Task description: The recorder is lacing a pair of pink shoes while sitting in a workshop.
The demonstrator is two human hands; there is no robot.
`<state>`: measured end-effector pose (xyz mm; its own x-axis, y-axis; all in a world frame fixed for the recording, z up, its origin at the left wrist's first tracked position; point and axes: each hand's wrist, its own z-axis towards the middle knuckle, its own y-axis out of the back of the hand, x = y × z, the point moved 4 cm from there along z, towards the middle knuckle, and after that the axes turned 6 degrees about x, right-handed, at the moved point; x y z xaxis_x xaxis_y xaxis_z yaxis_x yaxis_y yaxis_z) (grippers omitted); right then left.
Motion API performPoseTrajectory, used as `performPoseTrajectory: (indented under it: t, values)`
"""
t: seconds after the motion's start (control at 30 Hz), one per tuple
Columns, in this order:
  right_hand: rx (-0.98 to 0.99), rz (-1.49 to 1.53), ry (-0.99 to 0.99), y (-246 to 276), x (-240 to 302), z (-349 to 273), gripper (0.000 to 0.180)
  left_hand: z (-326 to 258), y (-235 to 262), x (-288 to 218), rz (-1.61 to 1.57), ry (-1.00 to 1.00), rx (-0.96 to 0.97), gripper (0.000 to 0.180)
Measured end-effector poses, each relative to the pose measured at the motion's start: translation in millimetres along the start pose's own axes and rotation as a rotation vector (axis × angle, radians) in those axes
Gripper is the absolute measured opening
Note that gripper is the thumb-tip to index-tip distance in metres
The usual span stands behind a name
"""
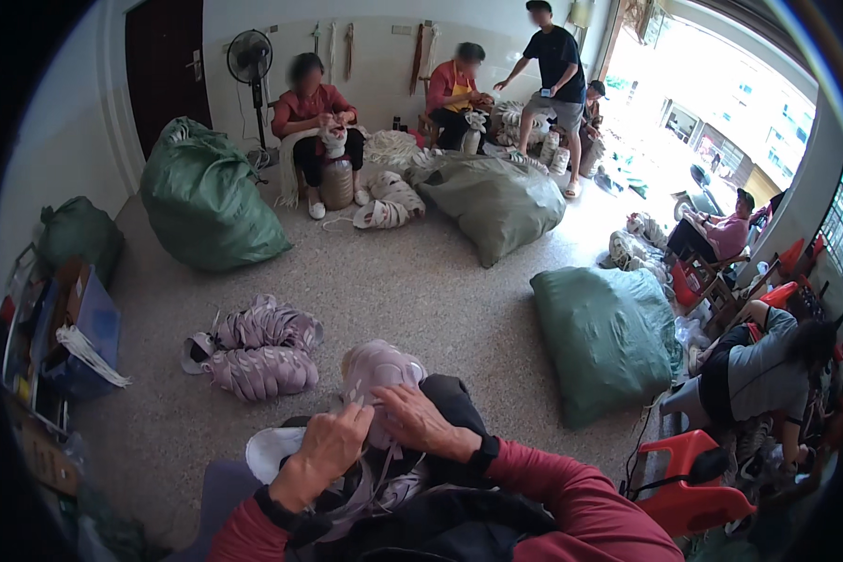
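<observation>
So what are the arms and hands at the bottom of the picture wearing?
Both arms wear long red sleeves. Each sleeve ends in a dark cuff or band at the wrist. The left hand and the right hand are bare, with no gloves. No rings or other markings can be made out on them.

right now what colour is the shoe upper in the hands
Pale lilac shoe upper, held by left hand and right hand; head view.
</observation>
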<state>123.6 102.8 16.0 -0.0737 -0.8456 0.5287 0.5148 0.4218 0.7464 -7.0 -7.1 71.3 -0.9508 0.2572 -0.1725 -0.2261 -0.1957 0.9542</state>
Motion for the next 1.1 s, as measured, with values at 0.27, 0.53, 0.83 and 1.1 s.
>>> performPoseTrajectory:
  t: [0.27,0.53,0.83,1.1]
  values:
    - [-0.261,0.366,-0.267,9.0,-36.2,9.9,0.022,-22.5,43.3,5.3,-0.061,0.119,0.054,0.015]
    - [-0.398,1.050,-0.554,48.4,-73.3,-25.3,0.036,-43.0,14.1,11.0,-0.250,0.190,0.030,0.018]
    - [-0.560,1.510,-0.819,65.3,-99.6,-85.0,0.037,-38.9,-3.5,19.0,-0.386,0.247,0.025,0.014]
    - [-0.545,1.504,-0.928,57.7,-105.7,-109.9,0.040,-58.7,-3.1,33.3,-0.443,0.326,0.006,0.013]
